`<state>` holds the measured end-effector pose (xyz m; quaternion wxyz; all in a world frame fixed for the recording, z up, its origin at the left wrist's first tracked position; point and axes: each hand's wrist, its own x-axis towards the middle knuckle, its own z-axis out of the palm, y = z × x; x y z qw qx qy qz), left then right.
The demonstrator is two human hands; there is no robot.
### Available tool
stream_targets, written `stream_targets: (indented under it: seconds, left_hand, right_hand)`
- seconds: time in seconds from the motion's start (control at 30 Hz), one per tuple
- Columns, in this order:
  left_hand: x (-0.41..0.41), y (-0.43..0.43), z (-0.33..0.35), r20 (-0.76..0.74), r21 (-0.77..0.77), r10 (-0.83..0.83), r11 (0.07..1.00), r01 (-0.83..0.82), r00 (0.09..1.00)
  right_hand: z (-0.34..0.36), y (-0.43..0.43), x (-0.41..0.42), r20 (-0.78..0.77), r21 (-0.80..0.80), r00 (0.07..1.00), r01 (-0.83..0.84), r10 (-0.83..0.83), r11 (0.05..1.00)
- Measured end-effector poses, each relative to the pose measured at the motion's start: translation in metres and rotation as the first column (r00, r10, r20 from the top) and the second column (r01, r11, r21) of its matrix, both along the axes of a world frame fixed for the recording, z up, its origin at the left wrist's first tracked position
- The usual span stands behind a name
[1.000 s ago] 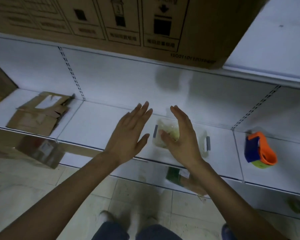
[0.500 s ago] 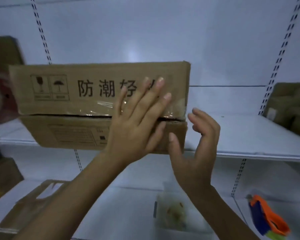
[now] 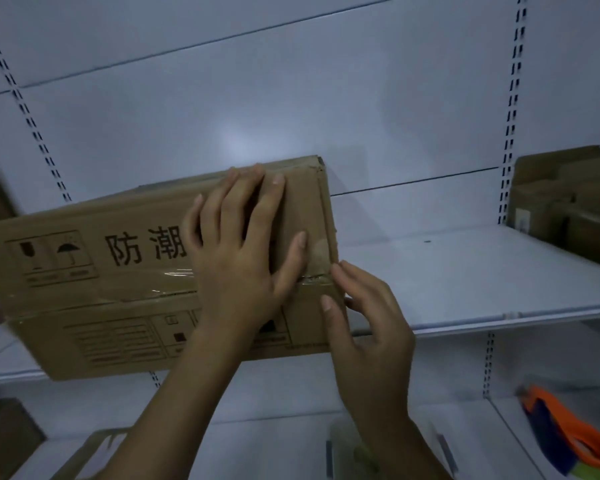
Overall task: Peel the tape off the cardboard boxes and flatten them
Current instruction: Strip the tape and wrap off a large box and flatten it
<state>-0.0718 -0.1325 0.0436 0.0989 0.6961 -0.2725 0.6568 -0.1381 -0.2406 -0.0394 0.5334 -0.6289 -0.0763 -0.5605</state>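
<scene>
The left hand (image 3: 236, 244) lies flat with fingers spread, pressing on the front face of the cardboard box (image 3: 84, 306) in the middle of the frame and covering part of its printed characters. The right hand (image 3: 368, 327) sits just right of it, bent fingertips touching the box's right edge where the clear tape (image 3: 160, 289) ends, thumb on the front face below the strip; I cannot tell whether it pinches the tape or only touches it. The two hands are close but apart. The tape runs sideways across the box face, wrinkled and shiny, still stuck down. The box stands slightly tilted on a white shelf (image 3: 465, 271), its lower edge hanging over the shelf's front lip at centre left. At the right edge of the frame, more brown boxes (image 3: 568, 202) sit on the same shelf. On a lower shelf in the lower right corner lies an orange and blue tape dispenser (image 3: 561, 441). At bottom centre is a blurred clear container (image 3: 378, 452), and at bottom left a piece of loose cardboard (image 3: 90, 452)
</scene>
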Motion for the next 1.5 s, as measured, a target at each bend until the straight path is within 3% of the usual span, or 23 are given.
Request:
stream_targets:
  seconds: [0.13, 0.4, 0.73, 0.93, 1.03, 1.3, 1.4, 1.43, 1.5]
  left_hand:
    - [0.004, 0.000, -0.002, 0.013, -0.001, 0.002, 1.000, -0.002, 1.000]
    - [0.009, 0.000, -0.004, 0.034, 0.010, -0.003, 1.000, 0.003, 0.999]
    - [0.011, -0.002, -0.004, 0.038, 0.000, -0.009, 1.000, 0.009, 0.999]
    - [0.011, -0.003, -0.006, 0.041, -0.002, 0.009, 1.000, -0.009, 0.999]
    - [0.011, -0.004, -0.005, 0.044, -0.009, 0.020, 1.000, -0.020, 0.999]
    - [0.012, -0.006, -0.004, 0.062, -0.017, 0.036, 0.999, -0.035, 0.997]
    - [0.010, -0.014, -0.002, 0.046, -0.007, 0.044, 0.999, -0.044, 0.998]
    - [0.009, -0.015, -0.002, 0.036, 0.002, 0.041, 0.999, -0.041, 0.999]
    - [0.009, -0.013, -0.002, 0.035, 0.017, 0.029, 0.999, -0.029, 0.999]
  right_hand:
    - [-0.004, -0.003, 0.001, -0.007, 0.064, 1.000, 0.019, -0.019, 0.998]
    - [0.003, -0.011, 0.006, 0.023, 0.007, 0.994, 0.106, -0.107, 0.994]
    - [-0.002, -0.011, 0.003, -0.093, 0.117, 0.996, 0.026, -0.015, 0.993]
    - [-0.004, -0.007, 0.004, 0.000, -0.167, 0.935, 0.349, -0.354, 0.922]
    - [-0.006, -0.009, 0.007, 0.048, -0.214, 0.919, 0.392, -0.391, 0.895]
    - [-0.004, 0.002, -0.001, 0.037, -0.222, 0.928, 0.370, -0.371, 0.902]
    - [-0.015, 0.040, -0.009, 0.163, -0.452, 0.945, 0.328, -0.285, 0.830]
    - [-0.021, 0.051, -0.010, 0.163, -0.479, 0.964, 0.262, -0.208, 0.838]
    - [-0.022, 0.048, -0.008, 0.054, -0.338, 0.995, 0.094, -0.081, 0.937]
